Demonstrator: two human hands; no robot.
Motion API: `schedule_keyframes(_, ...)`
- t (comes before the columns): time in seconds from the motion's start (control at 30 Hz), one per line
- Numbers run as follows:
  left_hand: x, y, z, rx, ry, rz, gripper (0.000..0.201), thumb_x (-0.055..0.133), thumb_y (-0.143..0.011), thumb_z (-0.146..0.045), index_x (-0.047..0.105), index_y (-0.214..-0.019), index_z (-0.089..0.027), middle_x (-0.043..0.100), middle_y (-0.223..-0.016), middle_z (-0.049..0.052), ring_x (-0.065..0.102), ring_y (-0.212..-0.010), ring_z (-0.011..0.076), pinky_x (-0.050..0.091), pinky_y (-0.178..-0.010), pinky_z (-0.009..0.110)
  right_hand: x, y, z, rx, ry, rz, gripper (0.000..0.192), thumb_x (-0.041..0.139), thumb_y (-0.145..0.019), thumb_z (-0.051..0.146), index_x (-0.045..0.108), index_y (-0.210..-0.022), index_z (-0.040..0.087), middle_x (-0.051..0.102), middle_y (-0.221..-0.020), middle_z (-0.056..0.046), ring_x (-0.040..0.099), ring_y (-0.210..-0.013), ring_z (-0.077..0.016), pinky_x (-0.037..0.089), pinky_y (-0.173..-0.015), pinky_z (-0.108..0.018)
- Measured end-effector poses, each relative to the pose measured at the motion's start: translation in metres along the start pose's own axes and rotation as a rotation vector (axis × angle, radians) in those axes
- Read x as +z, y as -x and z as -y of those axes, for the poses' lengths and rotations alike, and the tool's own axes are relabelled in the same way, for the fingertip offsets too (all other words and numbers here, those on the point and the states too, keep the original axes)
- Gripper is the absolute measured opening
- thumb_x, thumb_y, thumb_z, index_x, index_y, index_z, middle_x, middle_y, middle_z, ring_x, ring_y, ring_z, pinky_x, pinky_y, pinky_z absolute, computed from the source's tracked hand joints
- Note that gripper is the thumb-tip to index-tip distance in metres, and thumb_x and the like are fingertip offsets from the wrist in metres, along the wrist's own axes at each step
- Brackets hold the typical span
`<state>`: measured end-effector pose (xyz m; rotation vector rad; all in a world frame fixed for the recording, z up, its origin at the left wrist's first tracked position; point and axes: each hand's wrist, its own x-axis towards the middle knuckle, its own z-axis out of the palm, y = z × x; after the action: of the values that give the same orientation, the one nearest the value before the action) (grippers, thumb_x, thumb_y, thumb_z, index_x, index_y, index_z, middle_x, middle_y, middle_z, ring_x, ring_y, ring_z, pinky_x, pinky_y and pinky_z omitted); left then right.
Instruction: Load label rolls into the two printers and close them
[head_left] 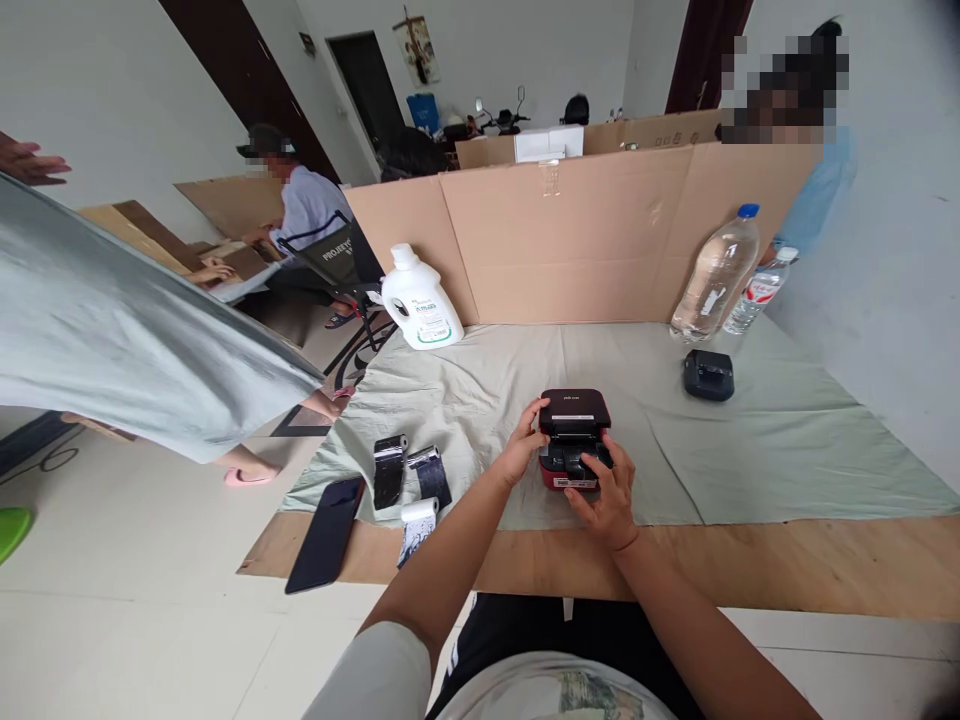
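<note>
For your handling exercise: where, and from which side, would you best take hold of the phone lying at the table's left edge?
Grip the phone across its long side edges, coming from above at its near end. It lies flat, and that end seems to overhang the table edge, probably leaving room beneath. Paper rolls crowd its right side.
</note>
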<state>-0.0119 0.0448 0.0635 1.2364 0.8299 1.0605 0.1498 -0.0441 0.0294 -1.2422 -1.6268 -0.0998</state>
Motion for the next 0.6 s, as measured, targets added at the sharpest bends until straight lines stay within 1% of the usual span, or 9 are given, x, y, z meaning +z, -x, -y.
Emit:
schedule_keyframes(0.07,-0.003,-0.007,-0.009,0.005,-0.043,0.003,0.070,0.058,-0.066,-0.019,0.047,-0.135,-0.027,0.052,-0.137,0.002,0.044,-0.128,0.0271,0.036,-0.107,0.044,0.000,-0.001,-0.001,-0.013,-0.028,-0.017,0.048,0.062,-0.081,0.044,0.049,-0.124,0.026,0.034,-0.143,-0.012,0.039,-0.128,-0.0329,0.040,-0.102,-0.056)
schedule_keyframes(0.17,-0.002,-0.023,-0.018,-0.002,-0.106,-0.073,0.068,0.062,-0.071,-0.022,0.045,-0.136,-0.028,0.049,-0.139,0.003,0.041,-0.131,0.0264,0.033,-0.109,0.043,0.001,-0.002,-0.002,-0.014,-0.063,-0.050,0.061,0.062,-0.080,0.046,0.040,-0.133,0.024,0.038,-0.140,-0.015,0.040,-0.127,-0.0330,0.040,-0.101,-0.056)
schedule_keyframes(0.27,0.003,-0.035,-0.019,-0.012,-0.135,-0.135,0.068,0.062,-0.074,-0.023,0.040,-0.139,-0.027,0.047,-0.141,0.006,0.051,-0.120,0.0239,0.040,-0.103,0.043,0.000,-0.003,-0.004,0.020,-0.069,-0.048,0.064,0.060,-0.081,0.049,0.037,-0.134,0.022,0.040,-0.138,-0.017,0.042,-0.126,-0.0329,0.041,-0.100,-0.057)
schedule_keyframes(0.3,0.006,-0.037,-0.018,-0.021,-0.181,-0.182,0.067,0.063,-0.075,-0.022,0.039,-0.138,-0.025,0.048,-0.139,0.008,0.055,-0.114,0.0232,0.043,-0.100,0.043,0.000,-0.003,-0.005,0.031,-0.073,-0.041,0.064,0.059,-0.081,0.050,0.036,-0.134,0.021,0.040,-0.138,-0.017,0.042,-0.126,-0.0328,0.041,-0.100,-0.057)
schedule_keyframes(0.37,0.012,-0.036,-0.019,-0.021,-0.384,-0.321,0.058,0.063,-0.076,-0.020,0.045,-0.131,-0.019,0.054,-0.129,0.012,0.058,-0.106,0.0225,0.046,-0.094,0.042,0.001,-0.004,-0.007,0.039,-0.101,-0.032,0.066,0.057,-0.082,0.053,0.035,-0.134,0.020,0.039,-0.138,-0.017,0.042,-0.126,-0.0327,0.041,-0.100,-0.057)
schedule_keyframes(0.4,0.016,-0.035,-0.021,-0.008,-0.524,-0.368,0.050,0.062,-0.076,-0.018,0.050,-0.125,-0.017,0.058,-0.121,0.012,0.059,-0.103,0.0219,0.047,-0.093,0.041,0.001,-0.004,-0.008,0.036,-0.124,-0.034,0.068,0.057,-0.082,0.055,0.034,-0.135,0.020,0.039,-0.138,-0.017,0.042,-0.125,-0.0327,0.041,-0.100,-0.058)
schedule_keyframes(0.43,0.020,-0.034,-0.024,0.010,-0.666,-0.379,0.040,0.062,-0.077,-0.017,0.055,-0.117,-0.016,0.062,-0.112,0.010,0.060,-0.100,0.0210,0.047,-0.092,0.039,0.001,-0.004,-0.009,0.033,-0.146,-0.039,0.069,0.057,-0.081,0.056,0.034,-0.135,0.019,0.040,-0.138,-0.017,0.042,-0.125,-0.0327,0.041,-0.100,-0.058)
schedule_keyframes(0.5,0.027,-0.034,-0.034,0.031,-0.904,-0.298,0.025,0.059,-0.079,-0.014,0.060,-0.103,-0.018,0.067,-0.098,0.006,0.062,-0.093,0.0187,0.048,-0.089,0.034,0.002,-0.004,-0.011,0.030,-0.175,-0.050,0.071,0.058,-0.080,0.058,0.035,-0.135,0.019,0.040,-0.138,-0.017,0.043,-0.124,-0.0327,0.040,-0.099,-0.059)
schedule_keyframes(0.6,0.036,-0.038,-0.051,-0.026,-1.187,-0.158,0.016,0.055,-0.082,-0.015,0.066,-0.093,-0.019,0.071,-0.093,0.005,0.064,-0.091,0.0188,0.047,-0.087,0.031,0.003,-0.004,-0.012,0.035,-0.184,-0.052,0.073,0.059,-0.079,0.059,0.036,-0.135,0.019,0.041,-0.137,-0.018,0.043,-0.124,-0.0328,0.040,-0.100,-0.060)
